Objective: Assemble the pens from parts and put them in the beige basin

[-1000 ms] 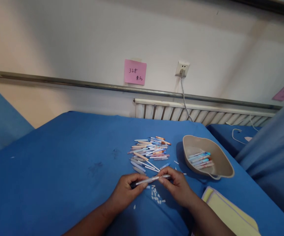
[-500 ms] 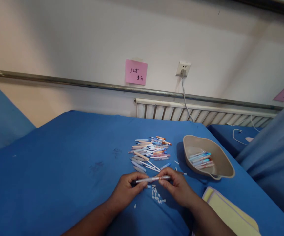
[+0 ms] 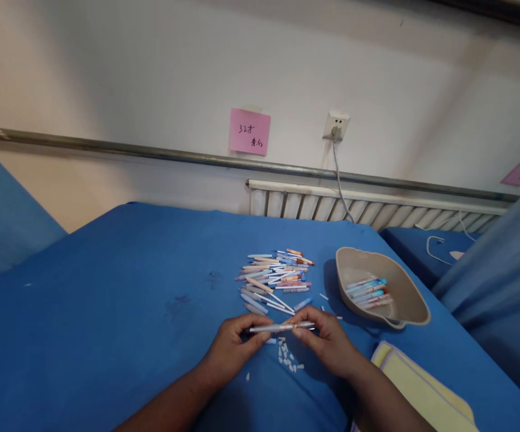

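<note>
My left hand (image 3: 237, 345) and my right hand (image 3: 325, 341) pinch the two ends of one slim, pale pen (image 3: 275, 328), held level above the blue cloth. Fingers of both hands are closed on it and hide its ends. Just beyond lies a heap of pen parts (image 3: 278, 273): grey, blue and peach barrels, thin white refills and some orange pieces. Below the pen, several small white tips (image 3: 286, 357) are scattered. A light blue piece (image 3: 270, 341) rests by my left fingertips.
A beige basin (image 3: 408, 294) at the right holds several assembled-looking pens (image 3: 368, 292). A folded yellow cloth (image 3: 422, 384) lies by my right forearm. Behind the blue-covered table (image 3: 107, 288) are a radiator (image 3: 305, 201) and a wall socket (image 3: 335, 126).
Both hands stay almost in place. The pen has turned slightly between the fingers, and its right end shows a little further past my right fingers.
</note>
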Available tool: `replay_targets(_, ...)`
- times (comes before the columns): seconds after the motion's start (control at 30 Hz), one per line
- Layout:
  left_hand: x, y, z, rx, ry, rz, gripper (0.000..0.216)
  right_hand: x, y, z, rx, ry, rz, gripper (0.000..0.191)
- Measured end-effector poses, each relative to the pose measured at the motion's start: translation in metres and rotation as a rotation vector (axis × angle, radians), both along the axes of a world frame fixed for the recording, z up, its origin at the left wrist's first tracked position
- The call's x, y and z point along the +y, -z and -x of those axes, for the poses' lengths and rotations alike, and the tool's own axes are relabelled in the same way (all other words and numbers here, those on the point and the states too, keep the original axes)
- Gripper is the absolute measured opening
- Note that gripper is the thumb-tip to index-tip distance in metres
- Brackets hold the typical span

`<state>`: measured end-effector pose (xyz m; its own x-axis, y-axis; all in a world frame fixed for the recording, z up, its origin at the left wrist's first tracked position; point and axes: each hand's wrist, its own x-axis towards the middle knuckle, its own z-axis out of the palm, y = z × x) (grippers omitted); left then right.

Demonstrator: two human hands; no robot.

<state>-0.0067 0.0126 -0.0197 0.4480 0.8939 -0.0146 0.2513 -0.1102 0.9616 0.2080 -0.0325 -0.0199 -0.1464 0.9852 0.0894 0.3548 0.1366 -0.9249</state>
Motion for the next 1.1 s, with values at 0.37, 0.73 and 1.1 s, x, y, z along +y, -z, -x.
replay_targets(0.37, 0.000, -0.003, -0.001, -0.050, -0.008, 0.059, 0.019, -0.001, -0.004, 0.003, -0.049, 0.010, -0.022, 0.014)
replay_targets(0.73, 0.005, -0.003, -0.001, -0.139, -0.066, 0.167, 0.020, 0.003, -0.003, -0.006, 0.016, 0.116, -0.082, 0.020)
replay_targets(1.1, 0.014, -0.002, 0.002, -0.209, -0.136, 0.266, 0.028, 0.009, 0.006, -0.016, 0.056, 0.326, -0.061, 0.026)
